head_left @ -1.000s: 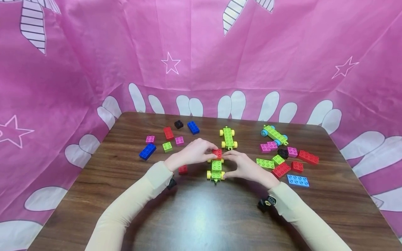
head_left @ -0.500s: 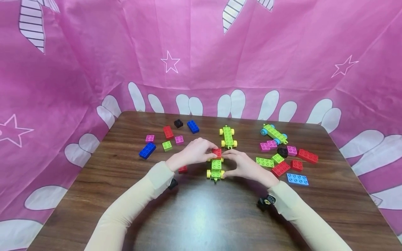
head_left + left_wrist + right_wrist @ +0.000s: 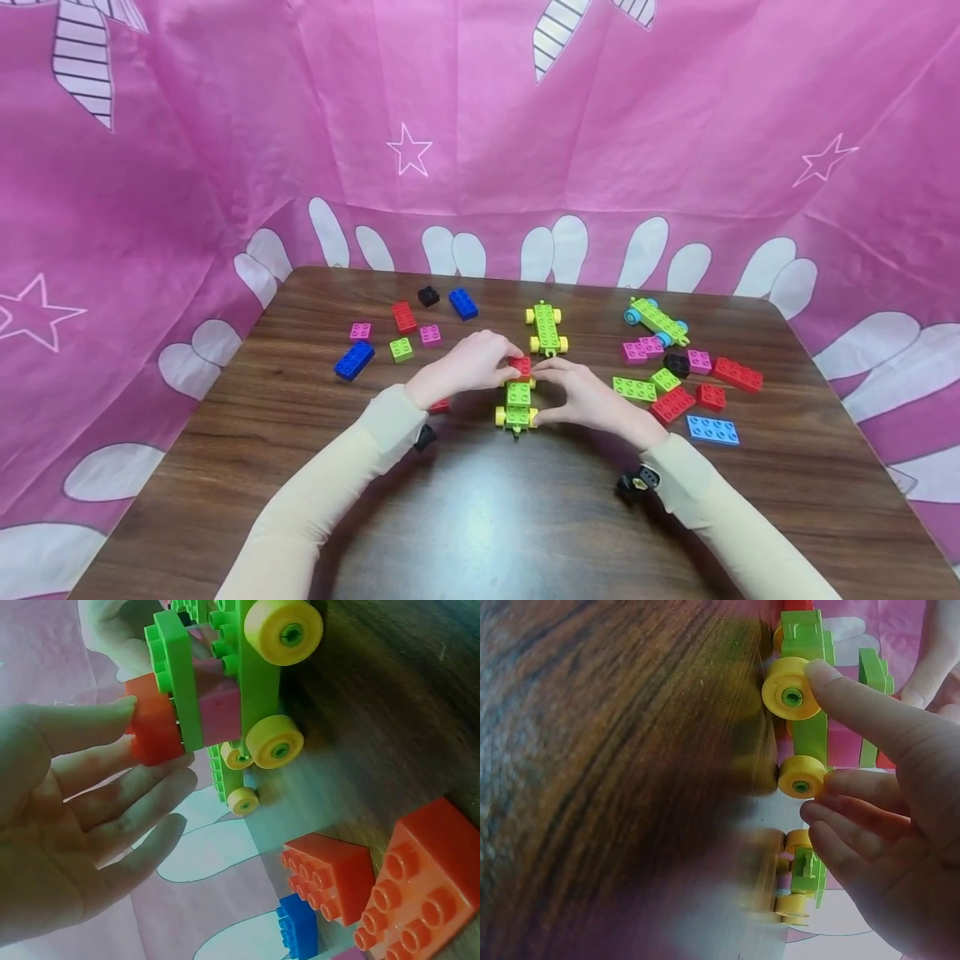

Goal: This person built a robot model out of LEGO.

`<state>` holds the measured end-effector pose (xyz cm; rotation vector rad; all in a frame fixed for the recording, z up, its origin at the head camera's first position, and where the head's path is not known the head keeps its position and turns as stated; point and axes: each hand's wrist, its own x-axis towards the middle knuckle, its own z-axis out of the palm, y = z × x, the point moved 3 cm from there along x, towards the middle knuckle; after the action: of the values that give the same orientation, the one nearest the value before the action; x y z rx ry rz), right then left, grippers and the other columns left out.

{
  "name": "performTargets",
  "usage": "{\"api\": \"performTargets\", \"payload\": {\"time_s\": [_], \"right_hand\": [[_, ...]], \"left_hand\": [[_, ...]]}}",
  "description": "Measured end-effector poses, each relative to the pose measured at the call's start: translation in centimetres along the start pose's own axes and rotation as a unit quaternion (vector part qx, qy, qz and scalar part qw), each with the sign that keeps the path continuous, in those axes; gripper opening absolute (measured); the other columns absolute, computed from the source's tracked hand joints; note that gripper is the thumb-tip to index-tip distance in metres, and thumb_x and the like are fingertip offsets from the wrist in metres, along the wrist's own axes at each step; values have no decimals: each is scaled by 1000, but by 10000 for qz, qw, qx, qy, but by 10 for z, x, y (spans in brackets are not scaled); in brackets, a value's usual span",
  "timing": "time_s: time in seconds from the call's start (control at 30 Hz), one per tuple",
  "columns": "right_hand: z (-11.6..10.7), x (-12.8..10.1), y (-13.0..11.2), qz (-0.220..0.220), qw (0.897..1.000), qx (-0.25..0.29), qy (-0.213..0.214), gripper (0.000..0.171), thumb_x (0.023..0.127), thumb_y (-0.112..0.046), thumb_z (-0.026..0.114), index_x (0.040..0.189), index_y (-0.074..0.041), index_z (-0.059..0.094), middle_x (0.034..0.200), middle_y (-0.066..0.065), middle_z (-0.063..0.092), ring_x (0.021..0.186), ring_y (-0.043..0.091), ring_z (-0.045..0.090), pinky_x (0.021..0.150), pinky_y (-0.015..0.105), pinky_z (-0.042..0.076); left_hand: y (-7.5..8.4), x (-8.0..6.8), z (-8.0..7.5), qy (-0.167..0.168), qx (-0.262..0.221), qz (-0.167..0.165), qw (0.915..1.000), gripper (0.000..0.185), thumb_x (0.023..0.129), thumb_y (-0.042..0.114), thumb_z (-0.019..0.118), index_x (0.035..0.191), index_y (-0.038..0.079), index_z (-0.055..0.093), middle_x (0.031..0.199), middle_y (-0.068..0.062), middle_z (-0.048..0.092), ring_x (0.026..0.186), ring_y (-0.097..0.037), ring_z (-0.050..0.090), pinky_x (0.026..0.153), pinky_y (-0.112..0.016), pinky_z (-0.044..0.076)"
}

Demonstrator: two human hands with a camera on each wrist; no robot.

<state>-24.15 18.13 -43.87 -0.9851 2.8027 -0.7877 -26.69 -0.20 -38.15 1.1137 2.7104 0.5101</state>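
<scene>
My left hand pinches a small red brick between thumb and fingers. The brick sits at one end of a flat green brick, above a pink brick. Beneath these is a green car base with yellow wheels, standing on the table. At its right side, my right hand steadies the base, thumb on the near wheel and a finger at the far wheel. Its other fingers curve loosely below in the right wrist view.
Beyond the hands stands another green car base with yellow wheels. A blue-wheeled base lies farther right, above scattered bricks including a light blue one. Loose bricks, among them a dark blue one, lie left on the wooden table.
My left wrist and forearm have swung slightly to the right, while the fingers stay on the red brick. The right hand and the car base hold their place.
</scene>
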Motion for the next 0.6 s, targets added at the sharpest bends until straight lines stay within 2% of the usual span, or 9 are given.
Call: {"api": "performTargets", "payload": {"time_s": [0.13,0.43,0.6], "right_hand": [[1,1,1,12,10000,28,-7,70,73,-42,86,128,-4,65,131,10,64,121,26,62,104,46,51],[0,2,-1,4,10000,-19,13,69,73,-41,86,128,-3,65,130,11,64,122,27,62,104,46,51],[1,1,0,116,9999,-17,-79,70,74,-43,85,129,-3,64,131,11,64,122,28,61,104,47,51]], "left_hand": [[2,0,-1,-31,67,-118,9999,32,95,23,67,122,6,70,116,-10,74,105,-24,68,91,-37,57],[4,-6,1,150,157,-345,9992,35,95,24,66,125,7,68,113,-10,73,102,-24,67,92,-37,57],[2,-9,6,252,190,-287,9991,37,96,25,66,128,8,67,113,-10,73,100,-23,67,89,-36,58]]}}
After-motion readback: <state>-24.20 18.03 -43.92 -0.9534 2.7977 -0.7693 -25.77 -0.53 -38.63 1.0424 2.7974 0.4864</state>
